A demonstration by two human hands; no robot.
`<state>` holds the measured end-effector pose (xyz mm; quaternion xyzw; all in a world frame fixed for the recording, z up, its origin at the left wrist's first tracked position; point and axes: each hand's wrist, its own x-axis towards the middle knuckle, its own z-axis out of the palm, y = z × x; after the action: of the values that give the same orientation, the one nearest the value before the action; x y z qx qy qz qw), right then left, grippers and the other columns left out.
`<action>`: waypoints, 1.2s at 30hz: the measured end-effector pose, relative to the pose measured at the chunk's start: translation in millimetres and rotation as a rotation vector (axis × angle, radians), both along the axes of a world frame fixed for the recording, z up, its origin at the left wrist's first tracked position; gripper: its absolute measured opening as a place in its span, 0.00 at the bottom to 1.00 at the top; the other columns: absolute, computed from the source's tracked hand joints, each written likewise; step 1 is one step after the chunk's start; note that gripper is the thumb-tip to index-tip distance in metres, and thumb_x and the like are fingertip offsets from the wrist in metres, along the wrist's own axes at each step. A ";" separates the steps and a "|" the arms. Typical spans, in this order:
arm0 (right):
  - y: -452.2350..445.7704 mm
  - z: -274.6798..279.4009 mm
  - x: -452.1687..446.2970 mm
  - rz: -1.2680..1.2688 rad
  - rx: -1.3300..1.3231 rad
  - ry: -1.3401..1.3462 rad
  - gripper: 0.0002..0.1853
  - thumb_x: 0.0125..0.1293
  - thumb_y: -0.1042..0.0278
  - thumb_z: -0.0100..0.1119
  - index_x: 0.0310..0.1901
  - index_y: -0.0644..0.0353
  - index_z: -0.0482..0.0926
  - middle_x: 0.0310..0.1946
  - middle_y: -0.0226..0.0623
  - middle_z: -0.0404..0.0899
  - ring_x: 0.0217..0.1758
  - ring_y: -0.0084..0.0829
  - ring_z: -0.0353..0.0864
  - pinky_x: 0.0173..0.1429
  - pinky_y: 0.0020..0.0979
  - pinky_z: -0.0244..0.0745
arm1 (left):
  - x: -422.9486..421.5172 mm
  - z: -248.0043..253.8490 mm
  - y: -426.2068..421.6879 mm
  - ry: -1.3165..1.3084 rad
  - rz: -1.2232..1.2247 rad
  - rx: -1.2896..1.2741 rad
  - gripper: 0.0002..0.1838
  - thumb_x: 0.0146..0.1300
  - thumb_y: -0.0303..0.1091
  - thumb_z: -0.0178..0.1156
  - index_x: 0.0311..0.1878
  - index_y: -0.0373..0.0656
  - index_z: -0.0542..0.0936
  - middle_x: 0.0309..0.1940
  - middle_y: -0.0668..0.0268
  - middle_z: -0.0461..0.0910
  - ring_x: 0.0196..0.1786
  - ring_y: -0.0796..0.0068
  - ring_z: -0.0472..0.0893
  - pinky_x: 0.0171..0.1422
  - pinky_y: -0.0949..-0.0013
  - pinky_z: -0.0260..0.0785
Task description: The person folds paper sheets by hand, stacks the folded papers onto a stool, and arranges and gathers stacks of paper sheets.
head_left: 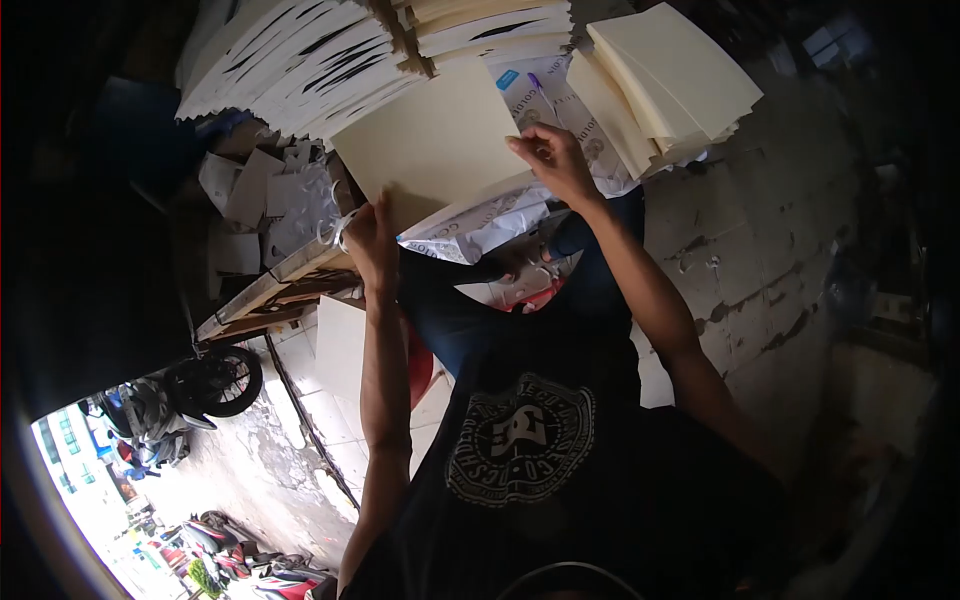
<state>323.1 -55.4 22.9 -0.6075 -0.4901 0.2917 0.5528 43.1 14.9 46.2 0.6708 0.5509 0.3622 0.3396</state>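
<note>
A large cream paper sheet [430,135] lies across the work surface in front of me. My left hand [370,245] is closed at its near left corner, thumb on top and the other fingers mostly hidden. White curled strips [335,215] hang beside that hand; whether it grips them too, I cannot tell. At the sheet's right edge, my right hand [555,165] pinches with thumb and fingertips. Under the sheet spreads printed wrapping paper [590,135], crumpled along the near side, with a purple pen-like item [541,92] on it.
Tall stacks of cut paper [300,70] stand at the back. More cream sheets [665,85] are piled to the right. White scraps [265,195] fill the left side by a wooden edge [275,280]. Motorcycles [215,380] are parked outside, lower left.
</note>
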 end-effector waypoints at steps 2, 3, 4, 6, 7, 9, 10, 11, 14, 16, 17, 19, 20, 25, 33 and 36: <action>10.1 -16.8 11.4 0.034 0.093 -0.228 0.12 0.63 0.64 0.66 0.31 0.63 0.77 0.24 0.31 0.76 0.27 0.23 0.70 0.33 0.27 0.66 | 2.5 -0.3 1.4 0.068 0.041 0.104 0.26 0.67 0.49 0.60 0.28 0.30 0.83 0.17 0.60 0.79 0.22 0.78 0.73 0.30 0.66 0.65; 15.0 -26.2 17.9 0.051 0.138 -0.347 0.12 0.62 0.63 0.67 0.30 0.62 0.77 0.23 0.33 0.75 0.26 0.26 0.70 0.33 0.29 0.66 | 3.5 -0.1 0.9 0.096 0.053 0.117 0.26 0.65 0.50 0.62 0.27 0.30 0.82 0.16 0.59 0.79 0.21 0.77 0.73 0.29 0.65 0.65; 19.4 -31.7 24.8 0.107 0.103 -0.358 0.13 0.62 0.61 0.67 0.30 0.63 0.78 0.24 0.35 0.77 0.29 0.31 0.73 0.37 0.32 0.67 | 5.1 -0.5 1.2 0.123 0.064 0.131 0.27 0.64 0.50 0.63 0.27 0.30 0.82 0.15 0.58 0.78 0.21 0.76 0.74 0.29 0.64 0.65; 20.4 -43.3 37.9 0.212 0.030 -0.378 0.16 0.60 0.56 0.67 0.29 0.63 0.79 0.27 0.39 0.80 0.36 0.41 0.78 0.45 0.39 0.71 | 3.3 -18.9 6.9 0.251 0.080 0.111 0.26 0.62 0.50 0.65 0.26 0.30 0.82 0.16 0.57 0.78 0.21 0.74 0.75 0.29 0.64 0.66; 19.8 -49.6 37.7 0.183 0.046 -0.411 0.16 0.60 0.56 0.67 0.30 0.62 0.79 0.29 0.39 0.80 0.39 0.41 0.77 0.48 0.39 0.70 | 2.9 -25.3 8.1 0.314 0.095 0.100 0.26 0.60 0.51 0.66 0.26 0.30 0.82 0.16 0.57 0.79 0.20 0.73 0.75 0.29 0.64 0.66; 19.8 -57.3 34.2 0.131 0.076 -0.479 0.15 0.61 0.55 0.66 0.30 0.61 0.80 0.31 0.39 0.79 0.45 0.41 0.76 0.53 0.40 0.68 | 4.0 -34.9 7.7 0.296 0.111 0.131 0.25 0.60 0.50 0.67 0.27 0.30 0.83 0.17 0.56 0.79 0.20 0.71 0.76 0.30 0.63 0.67; 18.7 -58.1 34.0 0.126 0.047 -0.464 0.15 0.61 0.55 0.66 0.30 0.60 0.81 0.33 0.39 0.79 0.47 0.41 0.75 0.54 0.41 0.67 | 4.0 -37.2 7.1 0.288 0.124 0.146 0.25 0.59 0.50 0.67 0.27 0.30 0.83 0.17 0.56 0.79 0.20 0.70 0.77 0.30 0.63 0.67; 17.9 -58.6 33.5 0.125 0.019 -0.449 0.15 0.61 0.54 0.66 0.31 0.59 0.81 0.35 0.39 0.79 0.49 0.42 0.74 0.56 0.42 0.67 | 3.6 -39.2 7.3 0.288 0.121 0.136 0.25 0.59 0.50 0.67 0.27 0.31 0.83 0.17 0.56 0.80 0.20 0.70 0.77 0.30 0.63 0.68; 21.5 -65.9 33.3 0.136 -0.059 -0.418 0.15 0.60 0.53 0.66 0.32 0.58 0.82 0.39 0.39 0.79 0.52 0.43 0.73 0.59 0.44 0.65 | 2.0 -39.0 7.8 0.283 0.121 0.115 0.24 0.58 0.49 0.68 0.27 0.31 0.83 0.17 0.56 0.80 0.21 0.69 0.78 0.30 0.63 0.68; 21.6 -66.5 33.1 0.131 -0.075 -0.411 0.15 0.60 0.52 0.66 0.32 0.57 0.82 0.40 0.39 0.78 0.52 0.43 0.73 0.60 0.44 0.65 | 4.4 -37.1 7.6 0.267 0.116 0.113 0.24 0.58 0.49 0.68 0.27 0.31 0.83 0.17 0.56 0.80 0.21 0.69 0.79 0.30 0.62 0.68; 20.2 -67.0 32.5 0.120 -0.067 -0.411 0.15 0.60 0.52 0.67 0.33 0.57 0.82 0.41 0.38 0.78 0.52 0.43 0.73 0.60 0.44 0.64 | 4.8 -35.6 7.6 0.287 0.117 0.103 0.24 0.58 0.49 0.68 0.27 0.31 0.83 0.18 0.56 0.80 0.21 0.69 0.79 0.30 0.63 0.68; 18.7 -66.4 32.3 0.105 -0.058 -0.413 0.15 0.60 0.52 0.67 0.33 0.57 0.82 0.41 0.38 0.78 0.53 0.43 0.73 0.60 0.45 0.64 | 5.9 -32.8 7.8 0.326 0.118 0.083 0.24 0.58 0.49 0.68 0.27 0.31 0.83 0.18 0.56 0.80 0.21 0.69 0.79 0.30 0.63 0.69; 18.3 -66.2 32.1 0.102 -0.059 -0.415 0.15 0.60 0.52 0.67 0.33 0.57 0.82 0.41 0.38 0.78 0.53 0.43 0.73 0.60 0.45 0.65 | 5.5 -34.9 9.0 0.314 0.119 0.092 0.24 0.58 0.49 0.68 0.27 0.31 0.83 0.18 0.56 0.80 0.21 0.69 0.78 0.30 0.63 0.68; 16.6 -68.4 32.6 0.108 -0.037 -0.417 0.15 0.60 0.52 0.67 0.33 0.56 0.81 0.42 0.39 0.78 0.53 0.44 0.73 0.59 0.45 0.65 | 2.5 -41.8 11.1 0.305 0.114 0.095 0.25 0.57 0.50 0.69 0.27 0.31 0.84 0.17 0.57 0.80 0.21 0.69 0.78 0.31 0.62 0.69; 15.8 -70.1 31.9 0.116 -0.042 -0.433 0.15 0.60 0.52 0.67 0.34 0.56 0.80 0.42 0.39 0.78 0.53 0.44 0.73 0.59 0.45 0.65 | 2.1 -44.9 13.2 0.296 0.134 0.061 0.25 0.57 0.51 0.69 0.28 0.31 0.84 0.18 0.57 0.80 0.22 0.68 0.79 0.32 0.62 0.69; 15.1 -70.3 31.1 0.107 -0.045 -0.444 0.15 0.61 0.52 0.66 0.35 0.56 0.80 0.42 0.40 0.77 0.53 0.44 0.73 0.59 0.46 0.65 | 2.7 -43.3 13.3 0.320 0.127 0.051 0.27 0.57 0.54 0.67 0.30 0.32 0.85 0.19 0.57 0.82 0.24 0.68 0.80 0.35 0.62 0.71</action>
<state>354.2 -40.3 -47.4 -0.6422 -0.6245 0.1905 0.4016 45.8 28.2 2.9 0.6922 0.6298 0.2854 0.2069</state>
